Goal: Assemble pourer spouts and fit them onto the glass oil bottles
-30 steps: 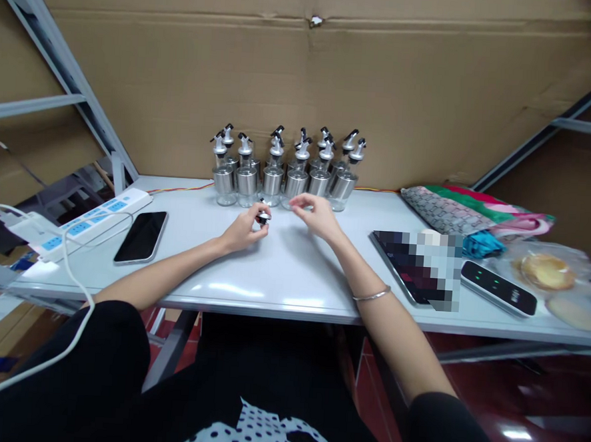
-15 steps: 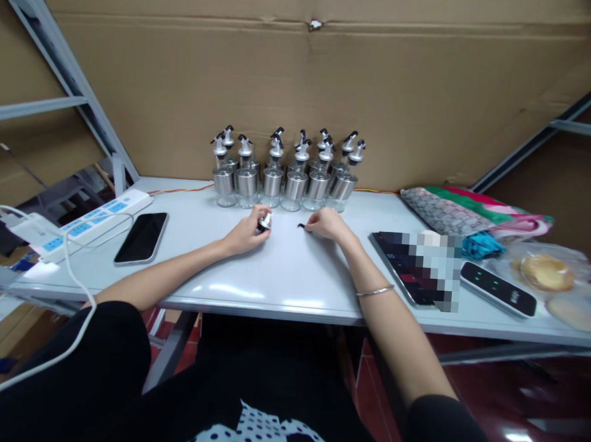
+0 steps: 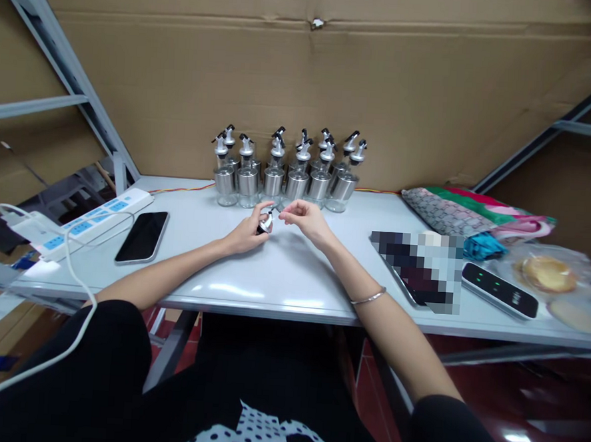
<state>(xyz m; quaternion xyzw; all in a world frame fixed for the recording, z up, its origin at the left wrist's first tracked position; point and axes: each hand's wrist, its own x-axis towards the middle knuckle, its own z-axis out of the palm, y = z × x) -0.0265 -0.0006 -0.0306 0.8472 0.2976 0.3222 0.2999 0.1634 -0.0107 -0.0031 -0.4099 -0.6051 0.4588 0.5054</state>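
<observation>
L hand (image 3: 247,232) is curled round a small spout cap (image 3: 265,222), black and silver, grip closed on it w/ fingers wrapped and thumb on top; hand sits low over the tabletop (image 3: 282,280), about centre, just in front of the bottle row. R hand (image 3: 305,220) is right beside it, fingertips pinched together at the cap's top end; cannot tell if it has hold of a tiny part or only touches the cap, too small. Hands nearly touching each other. R wrist has a thin bangle (image 3: 369,297).

Behind the hands: bottles (image 3: 285,180), steel-sleeved glass w/ pour spouts, approx two rows, upright, packed close, against the cardboard wall (image 3: 304,81). An orange wire (image 3: 182,189) runs along the back edge of the tabletop.

Left side: phone (image 3: 141,237) face up, dark screen, well apart from L hand. Beyond it a power strip (image 3: 95,221), white w/ blue sockets, white cable (image 3: 78,288) looping off it down toward the lap.

Right side: blurred-out tablet (image 3: 417,272), then a black device (image 3: 499,290) w/ green lights just beside it. Further back folded cloth (image 3: 451,214), patterned, multi-colour. Far right a bun in plastic wrap (image 3: 547,273), soft focus.

Metal shelf frame (image 3: 59,66) on left.
</observation>
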